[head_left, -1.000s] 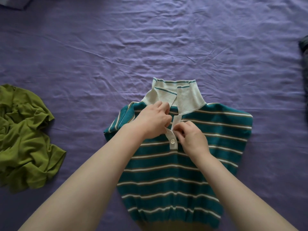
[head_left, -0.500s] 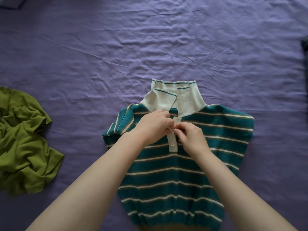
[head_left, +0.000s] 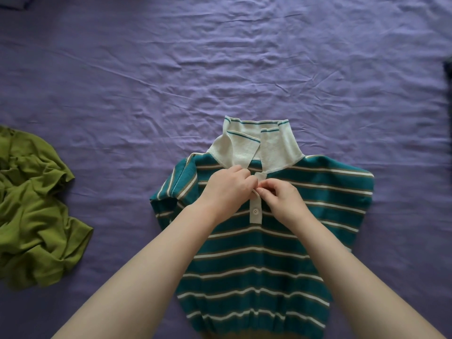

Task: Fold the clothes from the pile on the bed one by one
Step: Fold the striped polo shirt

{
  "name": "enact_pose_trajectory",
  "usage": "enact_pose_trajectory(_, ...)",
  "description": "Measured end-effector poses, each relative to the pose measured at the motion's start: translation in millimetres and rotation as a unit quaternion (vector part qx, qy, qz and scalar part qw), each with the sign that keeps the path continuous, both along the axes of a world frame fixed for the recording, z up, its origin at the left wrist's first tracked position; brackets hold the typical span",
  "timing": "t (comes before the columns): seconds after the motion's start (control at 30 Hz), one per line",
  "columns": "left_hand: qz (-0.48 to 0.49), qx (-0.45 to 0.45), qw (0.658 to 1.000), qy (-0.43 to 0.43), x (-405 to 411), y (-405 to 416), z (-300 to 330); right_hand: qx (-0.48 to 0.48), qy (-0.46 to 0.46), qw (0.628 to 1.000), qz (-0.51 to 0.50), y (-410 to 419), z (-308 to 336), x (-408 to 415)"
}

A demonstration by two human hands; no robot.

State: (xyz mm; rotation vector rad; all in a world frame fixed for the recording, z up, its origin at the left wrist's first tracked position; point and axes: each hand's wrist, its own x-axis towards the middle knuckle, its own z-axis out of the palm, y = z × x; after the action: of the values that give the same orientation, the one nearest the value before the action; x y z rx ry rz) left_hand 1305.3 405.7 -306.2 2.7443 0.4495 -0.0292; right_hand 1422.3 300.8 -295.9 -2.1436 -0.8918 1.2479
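Wrinkled purple bedsheet (head_left: 220,69), dark item (head_left: 448,72) at its right edge, partly out of view

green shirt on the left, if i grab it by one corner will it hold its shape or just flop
The green shirt will probably flop and hang: it lies crumpled in soft, deep folds on the purple sheet. It looks thin, so likely light. It should drag and bunch rather than slide if pushed.

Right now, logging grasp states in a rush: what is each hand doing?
Left hand: pinching the placket of the striped polo shirt.
Right hand: pinching the same placket.
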Motion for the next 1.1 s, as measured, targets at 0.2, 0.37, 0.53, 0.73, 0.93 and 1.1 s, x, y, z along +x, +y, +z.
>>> enact_pose_trajectory(0.2,0.006,0.007,1.0,-0.003,-7,-4,-4,0.008,0.024,0.999,-0.02,-3,-1,2)
enact_pose_trajectory(0.37,-0.028,-0.006,1.0,-0.004,-6,-2,-5,0.018,0.037,0.999,-0.028,-7,-1,2)
enact_pose_trajectory(0.53,-0.058,0.02,0.997,0.042,-2,5,-4,0.025,0.01,1.0,0.008,-16,1,-2)
enact_pose_trajectory(0.73,-0.046,-0.014,0.994,0.095,5,4,-2,0.014,-0.129,0.991,0.039,-17,-6,-13)
enact_pose_trajectory(0.93,-0.001,-0.06,0.992,0.107,-2,5,2,0.028,-0.15,0.988,0.03,-20,-6,-13)
enact_pose_trajectory(1.1,0.023,-0.083,0.993,0.077,-5,1,4,0.0,-0.166,0.985,0.044,-12,-8,-10)
